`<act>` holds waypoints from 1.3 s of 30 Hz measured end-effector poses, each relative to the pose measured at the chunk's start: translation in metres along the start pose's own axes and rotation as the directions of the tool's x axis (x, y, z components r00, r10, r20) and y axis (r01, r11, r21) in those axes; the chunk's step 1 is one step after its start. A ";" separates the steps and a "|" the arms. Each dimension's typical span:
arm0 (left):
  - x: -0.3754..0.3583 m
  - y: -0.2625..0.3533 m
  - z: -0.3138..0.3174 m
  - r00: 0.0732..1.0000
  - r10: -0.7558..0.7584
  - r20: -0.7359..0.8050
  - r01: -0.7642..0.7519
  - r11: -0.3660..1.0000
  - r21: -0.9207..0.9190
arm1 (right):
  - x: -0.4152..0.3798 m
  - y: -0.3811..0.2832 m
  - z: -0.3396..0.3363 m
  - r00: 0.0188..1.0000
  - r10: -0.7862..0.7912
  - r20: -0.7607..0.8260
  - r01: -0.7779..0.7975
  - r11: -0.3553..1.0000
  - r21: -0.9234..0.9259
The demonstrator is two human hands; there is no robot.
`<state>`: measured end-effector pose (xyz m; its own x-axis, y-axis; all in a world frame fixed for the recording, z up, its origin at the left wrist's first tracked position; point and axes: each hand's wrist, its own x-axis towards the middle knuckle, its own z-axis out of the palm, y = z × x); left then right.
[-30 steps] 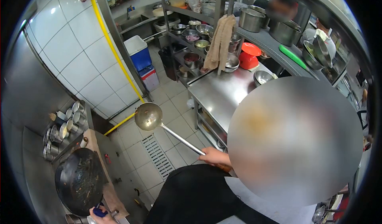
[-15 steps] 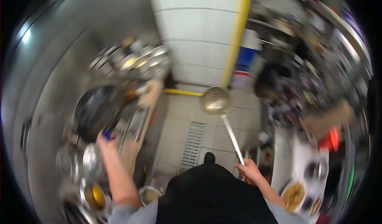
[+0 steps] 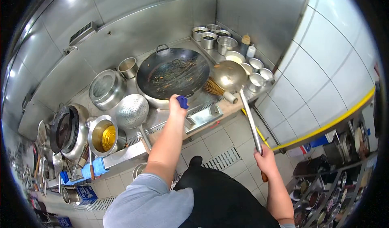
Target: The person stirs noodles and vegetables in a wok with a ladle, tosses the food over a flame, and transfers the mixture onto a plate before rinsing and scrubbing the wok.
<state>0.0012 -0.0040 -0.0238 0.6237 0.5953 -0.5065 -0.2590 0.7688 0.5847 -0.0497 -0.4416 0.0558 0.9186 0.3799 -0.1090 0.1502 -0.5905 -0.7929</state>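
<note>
The left hand point(image 3: 176, 105) has its grip closed on the blue handle point(image 3: 182, 102) of the black round wok point(image 3: 173, 73), which sits on the steel table point(image 3: 202, 116). The right hand point(image 3: 265, 160) grips the long steel ladle point(image 3: 229, 75), its bowl beside the wok rim. A bamboo brush point(image 3: 212, 87) lies between them; small steel seasoning cups point(image 3: 256, 72) stand just behind the ladle. A perforated steel skimmer point(image 3: 132, 111) rests left of the arm.

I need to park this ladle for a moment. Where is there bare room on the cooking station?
Little. A bare steel strip runs behind the wok, between the small pot and the seasoning cups. Crowded: left, around the oil pot and perforated skimmer; right, beside the ladle.
</note>
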 end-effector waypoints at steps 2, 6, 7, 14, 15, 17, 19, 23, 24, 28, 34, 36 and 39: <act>0.009 -0.003 0.004 0.999 0.020 0.043 -0.019 1.000 -0.009 | 0.039 -0.050 0.008 0.992 -0.128 0.016 0.129 0.986 -0.105; 0.024 0.001 0.029 0.999 0.049 -0.018 -0.050 0.994 -0.095 | 0.127 -0.139 0.042 0.966 -0.198 0.165 0.258 0.784 -0.565; 0.036 0.000 0.034 0.994 0.074 -0.078 -0.083 0.990 -0.115 | 0.149 -0.151 0.056 0.952 -0.248 0.177 0.304 0.748 -0.589; 0.055 -0.015 0.042 0.987 0.120 -0.111 -0.136 0.980 -0.145 | 0.257 -0.169 0.145 0.906 -0.293 0.304 0.419 0.536 -0.733; 0.052 -0.013 0.039 0.995 0.080 -0.059 -0.089 0.981 -0.171 | 0.260 -0.166 0.152 0.905 -0.297 0.304 0.420 0.520 -0.744; 0.033 -0.003 0.034 0.999 0.037 0.005 -0.036 0.991 -0.125 | 0.254 -0.155 0.157 0.925 -0.261 0.276 0.376 0.522 -0.766; 0.024 0.002 0.020 0.994 -0.053 0.091 0.052 0.999 0.014 | 0.238 -0.139 0.142 0.831 -0.520 0.198 0.484 0.500 -0.718; -0.039 0.010 -0.009 0.905 -0.323 0.275 0.221 0.912 0.346 | 0.151 -0.108 0.062 0.775 -0.627 -0.080 0.491 0.676 -0.549; -0.049 0.006 -0.026 0.893 -0.370 0.256 0.241 0.874 0.422 | 0.123 -0.087 0.041 0.804 -0.567 -0.179 0.363 0.707 -0.607; -0.099 -0.029 -0.064 0.794 -0.547 0.264 0.174 0.621 0.764 | -0.012 0.025 -0.024 0.834 -0.161 -0.528 -0.040 0.936 -0.349; -0.130 -0.131 -0.083 0.706 -0.657 0.265 0.027 0.399 0.917 | -0.269 0.095 -0.102 -0.083 -0.139 -0.987 -0.496 0.864 -0.080; -0.226 -0.141 -0.039 0.678 -0.668 0.307 -0.040 0.384 0.923 | -0.350 0.094 -0.120 -0.400 -0.258 -0.879 -0.583 0.812 0.027; -0.267 -0.160 -0.015 0.604 -0.738 0.301 -0.073 0.325 0.943 | -0.452 0.129 -0.143 -0.766 -0.235 -0.598 -0.475 0.834 0.281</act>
<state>-0.1352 -0.2820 0.0084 0.7900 -0.2784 -0.5463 0.5655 -0.0134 0.8246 -0.3932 -0.7912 0.0887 -0.5208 -0.5782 0.6281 -0.4136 -0.4727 -0.7781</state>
